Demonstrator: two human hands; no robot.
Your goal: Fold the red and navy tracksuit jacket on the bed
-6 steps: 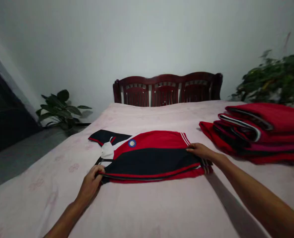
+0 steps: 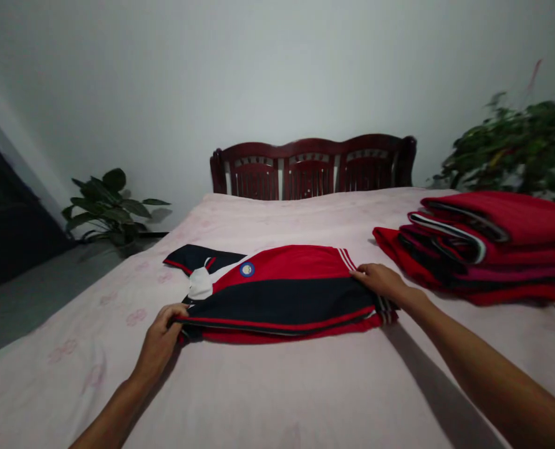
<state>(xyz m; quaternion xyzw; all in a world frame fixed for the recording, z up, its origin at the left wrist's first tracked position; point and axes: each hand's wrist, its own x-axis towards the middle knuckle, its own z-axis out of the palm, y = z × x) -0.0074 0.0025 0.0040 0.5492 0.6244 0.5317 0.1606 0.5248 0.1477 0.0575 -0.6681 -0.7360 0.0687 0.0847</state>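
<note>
A partly folded red, navy and white shirt [image 2: 282,302] lies on the bed with a round blue badge on its chest. Its navy sleeve with red trim points away at the far left, near a white collar area [image 2: 200,284]. My left hand [image 2: 165,324] pinches the near-left corner of the shirt between thumb and fingers. At the right end, my right hand [image 2: 375,279] grips the hem beside its white stripes. The layers along the near edge lie slightly apart, red showing beneath navy.
A stack of folded red and dark clothes [image 2: 502,249] sits on the bed to the right. The pink flowered bedsheet [image 2: 268,393] spreads beneath everything. A dark wooden headboard [image 2: 310,168] stands against the wall, with leafy plants [image 2: 106,206] at both sides.
My left hand has moved slightly left and away from me, drawing the shirt's near corner along and covering part of the white area. My right hand stays at the hem. The view has shifted slightly.
</note>
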